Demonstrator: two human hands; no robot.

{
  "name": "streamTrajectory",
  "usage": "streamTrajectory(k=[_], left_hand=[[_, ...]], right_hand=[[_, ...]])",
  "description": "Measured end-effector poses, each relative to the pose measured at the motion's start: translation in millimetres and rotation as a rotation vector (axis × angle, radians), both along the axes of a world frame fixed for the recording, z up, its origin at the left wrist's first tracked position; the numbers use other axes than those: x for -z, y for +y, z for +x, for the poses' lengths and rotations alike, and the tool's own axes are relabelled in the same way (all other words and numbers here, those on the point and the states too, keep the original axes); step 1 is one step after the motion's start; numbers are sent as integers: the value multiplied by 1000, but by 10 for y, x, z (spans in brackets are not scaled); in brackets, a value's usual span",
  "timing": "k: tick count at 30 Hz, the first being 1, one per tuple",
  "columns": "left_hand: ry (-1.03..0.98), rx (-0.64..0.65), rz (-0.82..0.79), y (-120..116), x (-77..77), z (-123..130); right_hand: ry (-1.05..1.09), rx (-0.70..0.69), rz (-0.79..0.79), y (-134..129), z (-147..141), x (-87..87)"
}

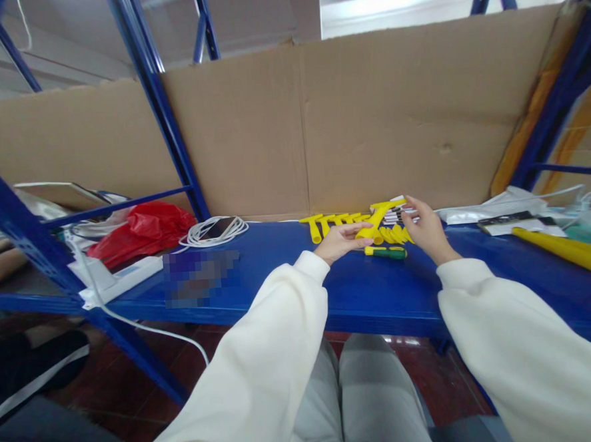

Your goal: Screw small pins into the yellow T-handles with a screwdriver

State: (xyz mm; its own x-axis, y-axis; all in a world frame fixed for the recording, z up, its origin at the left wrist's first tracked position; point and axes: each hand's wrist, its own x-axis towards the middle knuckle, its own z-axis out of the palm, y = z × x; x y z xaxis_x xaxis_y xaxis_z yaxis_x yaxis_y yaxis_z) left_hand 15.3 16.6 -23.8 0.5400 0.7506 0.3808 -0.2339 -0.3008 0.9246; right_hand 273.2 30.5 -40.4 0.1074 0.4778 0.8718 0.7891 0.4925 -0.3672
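Observation:
My left hand (341, 241) is closed round the lower end of a yellow T-shaped plastic part (375, 219), which it holds tilted above the blue shelf. At the part's upper right end is my right hand (423, 223), its thumb and fingers bent close together; what they pinch is too small to make out. Several like yellow parts (316, 228) stand in a row behind my left hand. Small flat yellow pieces (395, 234) lie between my hands, with a green and yellow screwdriver (391, 252) in front of them. Dark and white striped small items (393, 216) lie behind.
A cardboard wall (369, 116) backs the blue shelf (278, 269). At left are a coiled white cable (215, 232), a red bag (150, 226) and a white power strip (129, 279). A yellow sheet (567, 250) lies right. Another person's arm (0, 266) shows far left.

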Motion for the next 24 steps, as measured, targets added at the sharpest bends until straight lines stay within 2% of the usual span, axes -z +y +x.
streamTrajectory(k=[3, 5, 7, 10, 13, 16, 19, 24], left_hand=[[-74, -157, 15, 94, -15, -21], [-104, -336, 60, 173, -34, -65], [-93, -568, 107, 244, -53, -137], [57, -909, 138, 296, -70, -272], [287, -1108, 94, 277, -74, -379], [485, -1155, -13, 234, -71, -426], [645, -1115, -104, 218, -55, -439], [788, -1041, -76, 259, -17, -448]], right_hand=[[-13, -30, -13, -11, -2, -6], [-17, -29, -22, -23, -12, -15], [-21, -31, -45, -31, -21, -19], [-17, -37, -88, -27, -17, -10], [-11, -16, -140, -10, 2, 8], [-9, 6, -183, 3, 14, 22], [-12, -10, -168, 7, 10, 30], [-32, -42, -128, -7, -12, 22]])
